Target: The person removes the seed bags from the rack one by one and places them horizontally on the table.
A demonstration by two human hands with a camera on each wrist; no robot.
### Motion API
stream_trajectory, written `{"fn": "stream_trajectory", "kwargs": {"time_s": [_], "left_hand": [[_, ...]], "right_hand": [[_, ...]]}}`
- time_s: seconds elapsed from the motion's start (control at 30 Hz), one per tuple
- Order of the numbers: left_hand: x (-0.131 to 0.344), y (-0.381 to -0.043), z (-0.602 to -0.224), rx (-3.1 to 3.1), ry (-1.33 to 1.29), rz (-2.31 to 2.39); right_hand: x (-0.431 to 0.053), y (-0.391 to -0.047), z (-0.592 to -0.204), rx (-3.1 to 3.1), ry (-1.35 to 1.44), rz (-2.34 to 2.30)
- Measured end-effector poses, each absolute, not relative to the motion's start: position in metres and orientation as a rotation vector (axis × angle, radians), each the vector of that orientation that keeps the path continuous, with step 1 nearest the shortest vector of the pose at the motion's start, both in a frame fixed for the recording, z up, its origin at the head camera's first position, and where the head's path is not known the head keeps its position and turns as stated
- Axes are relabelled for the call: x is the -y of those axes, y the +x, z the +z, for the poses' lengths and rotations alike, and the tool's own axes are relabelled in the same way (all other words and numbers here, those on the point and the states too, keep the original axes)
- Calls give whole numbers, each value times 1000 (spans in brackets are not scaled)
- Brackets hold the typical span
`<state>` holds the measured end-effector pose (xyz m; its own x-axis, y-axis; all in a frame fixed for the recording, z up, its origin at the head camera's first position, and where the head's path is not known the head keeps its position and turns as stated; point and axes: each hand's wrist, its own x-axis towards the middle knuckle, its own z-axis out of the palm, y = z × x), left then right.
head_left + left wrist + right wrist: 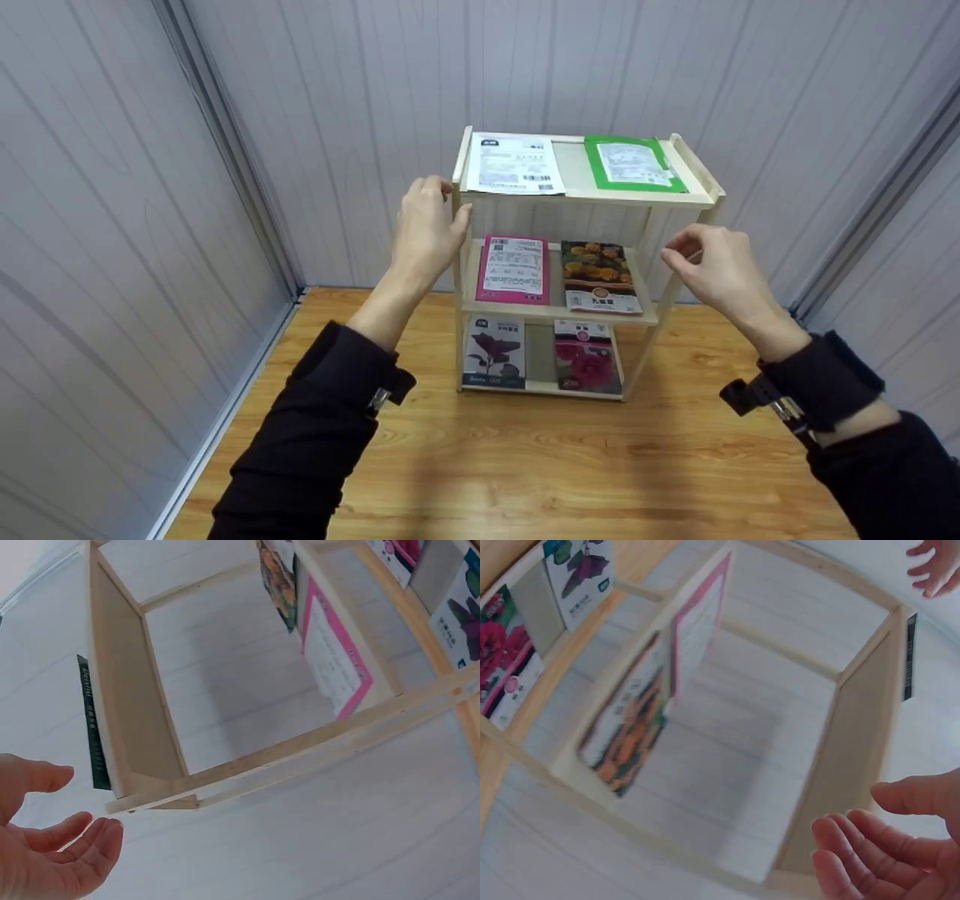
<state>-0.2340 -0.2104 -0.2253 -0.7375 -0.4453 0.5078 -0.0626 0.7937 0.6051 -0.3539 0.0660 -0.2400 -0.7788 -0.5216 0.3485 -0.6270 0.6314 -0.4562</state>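
A small three-tier wooden shelf [574, 169] holds flat seed packets, two on each tier. On top lie a white packet [517, 161] and a green-edged packet [636, 165]. The middle tier carries a pink-edged packet [514, 270] and one with orange flowers [600, 274]. Below are a purple-plant packet [495, 352] and a pink-flower packet [589, 360]. My left hand [427, 232] is by the shelf's upper left corner, fingers relaxed, nothing in its grasp in the left wrist view. Right of the shelf, my right hand [720, 270] hovers with loosely bent fingers, holding nothing.
The shelf stands on a wood-grain floor [510, 465]. Behind it rises a pale panelled wall [390, 90], with side walls at left and right joined by metal corner strips [232, 157]. Both wrists wear black bands with small cameras.
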Motion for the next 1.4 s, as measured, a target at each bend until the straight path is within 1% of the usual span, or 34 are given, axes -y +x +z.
{"fn": "stream_trajectory", "kwargs": {"time_s": [0.33, 0.67, 0.87, 1.1, 1.4], "left_hand": [[199, -245, -194, 2453, 453, -749], [191, -263, -179, 2491, 474, -737], [190, -274, -174, 2509, 551, -704], [189, -283, -175, 2533, 596, -632], [190, -292, -175, 2513, 647, -701]], "right_hand": [[-26, -346, -191, 2569, 979, 855], [15, -353, -161, 2710, 836, 864], [38, -360, -156, 2761, 783, 906], [61, -367, -159, 2873, 762, 934], [74, -373, -163, 2956, 755, 987]]}}
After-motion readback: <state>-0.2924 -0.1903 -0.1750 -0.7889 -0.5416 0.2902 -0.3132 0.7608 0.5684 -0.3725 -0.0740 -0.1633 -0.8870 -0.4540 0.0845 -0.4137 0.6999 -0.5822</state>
